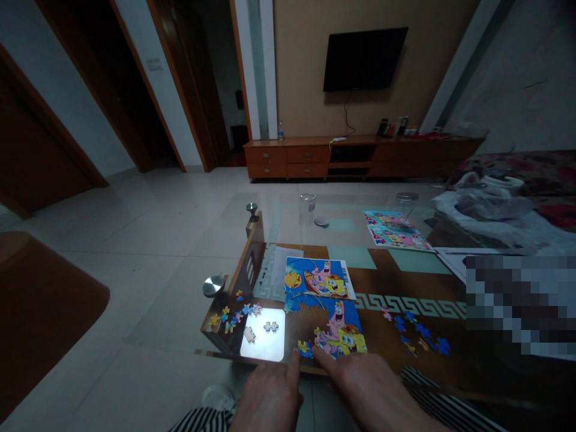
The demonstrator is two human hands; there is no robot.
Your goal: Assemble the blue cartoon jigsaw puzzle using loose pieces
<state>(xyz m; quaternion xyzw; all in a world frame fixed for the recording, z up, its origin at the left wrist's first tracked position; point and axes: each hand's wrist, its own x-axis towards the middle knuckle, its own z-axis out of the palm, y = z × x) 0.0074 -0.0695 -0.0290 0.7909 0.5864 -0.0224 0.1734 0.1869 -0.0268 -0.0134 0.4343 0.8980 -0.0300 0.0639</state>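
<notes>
A partly assembled jigsaw puzzle (pixel 344 330) with pink and yellow cartoon figures lies at the table's near edge. Just left of it sits a small blue-and-yellow cluster of puzzle pieces (pixel 305 348). My left hand (pixel 270 393) reaches in from below, its index finger stretched to the cluster's left side. From the right, my right hand (pixel 366 381) points its index finger between the cluster and the assembled part. Neither hand grips anything; their other fingers are partly hidden. Above the puzzle is a matching picture card (pixel 317 277).
Two loose pieces lie on a bright white square (pixel 265 345). More loose pieces are scattered left (pixel 225 318) and right (pixel 420 330). Farther back stand a clear jar (pixel 307 210), its lid (pixel 321 222), another jar (pixel 406 207), picture cards (pixel 398 237) and a plastic bag (pixel 486 210).
</notes>
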